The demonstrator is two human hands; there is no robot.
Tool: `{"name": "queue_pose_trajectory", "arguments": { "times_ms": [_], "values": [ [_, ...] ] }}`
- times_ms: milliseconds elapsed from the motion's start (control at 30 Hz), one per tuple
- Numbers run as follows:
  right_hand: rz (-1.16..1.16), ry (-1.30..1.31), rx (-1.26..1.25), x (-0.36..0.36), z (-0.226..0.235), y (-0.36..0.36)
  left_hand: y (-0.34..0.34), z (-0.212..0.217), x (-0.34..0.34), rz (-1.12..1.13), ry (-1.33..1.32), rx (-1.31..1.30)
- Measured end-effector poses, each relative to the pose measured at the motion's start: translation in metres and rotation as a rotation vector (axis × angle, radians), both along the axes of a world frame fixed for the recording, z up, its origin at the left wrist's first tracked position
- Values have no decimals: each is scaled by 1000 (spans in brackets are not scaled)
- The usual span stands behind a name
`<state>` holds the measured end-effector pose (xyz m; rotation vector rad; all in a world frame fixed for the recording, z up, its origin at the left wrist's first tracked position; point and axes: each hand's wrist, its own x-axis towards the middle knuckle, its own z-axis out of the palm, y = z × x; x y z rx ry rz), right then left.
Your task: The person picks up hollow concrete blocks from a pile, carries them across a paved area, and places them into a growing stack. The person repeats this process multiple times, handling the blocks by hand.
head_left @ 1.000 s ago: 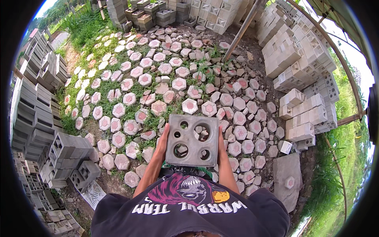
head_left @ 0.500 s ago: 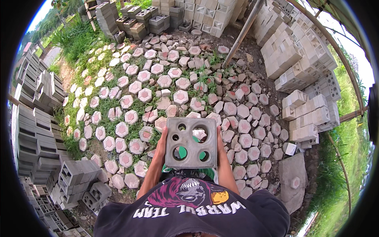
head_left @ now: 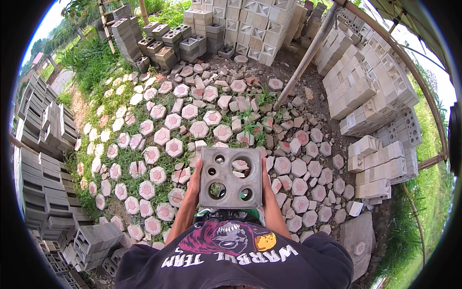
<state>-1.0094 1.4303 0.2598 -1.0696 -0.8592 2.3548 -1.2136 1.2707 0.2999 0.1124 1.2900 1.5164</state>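
Held block: one grey concrete block with five round holes of unequal size in its upward face; it is held in front of the torso, over the person's feet, clear of the ground stones.
Left hand: the left hand grasps the block along its left side; the lower fingers cannot be made out.
Right hand: the right hand grasps the opposite side at matching height; its fingers are likewise mostly hidden.
Grip rationale: opposed side contact probably shares the weight evenly and leaves the holed face unobstructed.
Carry position: close to the dark shirt, both forearms reaching forward; this likely shortens the load's lever arm and keeps the block level.
Ground stones: hexagonal pavers with pinkish centres lie spaced apart among grass and rubble, presumably serving as firm footing.
Left stacks: grey hollow blocks stand in tiers, probably to save ground area.
Right stacks: pale blocks are piled in stepped courses along the edge, which appears to leave the middle as a walkway.
Rear stack: pale patterned blocks form an upright wall, their patterned faces turned outward.
Post: a slanted pole meets the ground near the rubble, apparently as a roof support.
Slab: a flat slab lies at right, bearing one loose paver.
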Motion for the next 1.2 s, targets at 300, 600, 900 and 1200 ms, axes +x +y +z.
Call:
{"name": "queue_pose_trajectory", "arguments": {
  "times_ms": [300,600,900,1200],
  "values": [
    [1,-57,-14,-54,19,95,91,1,-48,33,-22,-48],
    [-89,29,-35,-107,11,147,162,33,-105,-33,-61,-119],
    [-152,-15,54,-226,17,213,237,18,-223,-29,2,3],
    [-128,-21,-41,-300,-1,262,282,26,-299,-18,-27,-91]
  ]
}}
